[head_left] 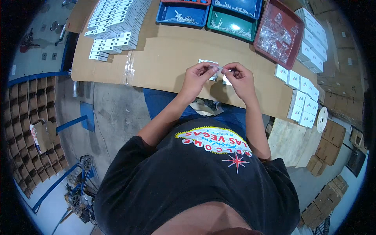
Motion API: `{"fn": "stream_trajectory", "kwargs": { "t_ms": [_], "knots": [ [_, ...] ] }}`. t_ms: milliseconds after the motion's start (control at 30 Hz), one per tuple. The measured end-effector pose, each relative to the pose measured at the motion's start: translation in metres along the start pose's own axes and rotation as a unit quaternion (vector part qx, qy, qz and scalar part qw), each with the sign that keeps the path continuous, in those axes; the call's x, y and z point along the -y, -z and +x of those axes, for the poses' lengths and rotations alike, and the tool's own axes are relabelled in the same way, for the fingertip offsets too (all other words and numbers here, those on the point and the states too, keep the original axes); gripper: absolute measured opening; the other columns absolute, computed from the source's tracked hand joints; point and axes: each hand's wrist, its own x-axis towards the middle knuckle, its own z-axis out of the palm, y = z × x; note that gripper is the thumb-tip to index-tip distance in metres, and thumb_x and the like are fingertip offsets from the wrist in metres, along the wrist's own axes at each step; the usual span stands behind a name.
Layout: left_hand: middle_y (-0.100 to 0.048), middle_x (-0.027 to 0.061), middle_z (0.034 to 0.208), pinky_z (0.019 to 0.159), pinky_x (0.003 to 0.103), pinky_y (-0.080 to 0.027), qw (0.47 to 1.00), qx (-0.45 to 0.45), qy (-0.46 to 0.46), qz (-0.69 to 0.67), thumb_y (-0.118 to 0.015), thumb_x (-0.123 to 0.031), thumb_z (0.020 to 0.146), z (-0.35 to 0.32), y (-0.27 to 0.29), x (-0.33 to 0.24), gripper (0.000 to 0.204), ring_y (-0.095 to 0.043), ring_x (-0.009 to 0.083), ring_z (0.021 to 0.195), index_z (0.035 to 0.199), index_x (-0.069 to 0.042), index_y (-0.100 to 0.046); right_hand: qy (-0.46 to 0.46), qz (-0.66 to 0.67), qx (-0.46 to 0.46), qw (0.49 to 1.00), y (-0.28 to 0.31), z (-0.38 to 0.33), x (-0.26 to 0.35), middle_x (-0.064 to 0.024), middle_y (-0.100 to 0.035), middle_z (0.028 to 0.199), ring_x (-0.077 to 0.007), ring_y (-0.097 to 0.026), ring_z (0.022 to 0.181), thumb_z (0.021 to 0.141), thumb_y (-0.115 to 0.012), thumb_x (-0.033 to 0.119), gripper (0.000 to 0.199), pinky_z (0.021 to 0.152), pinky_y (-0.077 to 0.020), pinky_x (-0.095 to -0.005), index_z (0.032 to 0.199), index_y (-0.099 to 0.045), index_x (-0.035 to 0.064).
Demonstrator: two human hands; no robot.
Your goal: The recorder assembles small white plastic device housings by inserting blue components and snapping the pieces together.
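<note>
Above the near part of the cardboard-covered table, my left hand (197, 79) and my right hand (241, 81) meet at their fingertips. Thumb and fingers of each are pinched on a small whitish, partly clear piece (218, 67); it is too small to make out its kind. Just beneath, a small white box (213, 77) lies partly covered by my left fingers. Beside it, another small white item (226, 81) shows between the hands, mostly hidden by my right hand.
Blue (180, 17) and green (231, 25) bins hold small white sticks. Right of them is a dark red bin (297, 47) of clear plastic pieces. Stacked white boxes (113, 23) stand at far left, more small white boxes (301, 98) at right. A white spool (322, 119) is beyond the right edge.
</note>
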Motion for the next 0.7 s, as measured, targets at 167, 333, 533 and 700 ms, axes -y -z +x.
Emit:
{"fn": "stream_trajectory", "kwargs": {
  "t_ms": [167,333,533,700],
  "knots": [
    [-0.074,0.0081,0.112,0.092,0.028,-0.054,0.999,0.014,-0.029,0.018,-0.07,-0.007,0.098,0.0,0.002,0.004,0.02,-0.068,0.0119,0.101,0.116,0.002,-0.072,0.001,0.006,0.0,1.0,0.002,-0.001,-0.004,0.0023,-0.068,0.092,-0.0018,-0.056,0.076,0.097,-0.071,0.005,0.01,0.066,-0.0432,-0.0185,0.105,-0.07,0.0009],
    [-0.075,0.0072,0.109,0.092,0.027,-0.054,0.997,0.015,-0.037,0.062,-0.07,-0.007,0.098,0.0,0.002,0.004,0.019,-0.069,0.0119,0.101,0.116,0.001,-0.073,0.039,-0.028,-0.004,0.999,0.003,-0.001,-0.012,0.0016,-0.066,0.092,-0.0039,-0.058,0.08,0.097,-0.07,0.005,0.007,0.067,-0.0449,-0.0201,0.102,-0.067,0.0015],
    [-0.075,0.0066,0.108,0.09,0.027,-0.054,0.998,0.008,-0.044,0.051,-0.071,-0.007,0.098,0.001,0.001,0.004,0.019,-0.069,0.0114,0.099,0.115,0.0,-0.074,0.03,-0.045,-0.002,0.999,0.002,0.001,-0.002,0.0029,-0.064,0.091,-0.0029,-0.056,0.078,0.096,-0.071,0.006,0.008,0.067,-0.0436,-0.0194,0.103,-0.068,0.0026],
    [-0.075,0.0061,0.107,0.09,0.026,-0.054,0.997,0.018,-0.047,0.054,-0.071,-0.006,0.098,0.002,0.0,0.004,0.019,-0.069,0.0111,0.099,0.115,0.0,-0.074,0.051,-0.042,0.008,0.998,0.002,0.004,-0.005,0.0036,-0.064,0.09,-0.0024,-0.055,0.078,0.096,-0.07,0.005,0.011,0.066,-0.0423,-0.0195,0.106,-0.071,0.0026]
  ]
}}
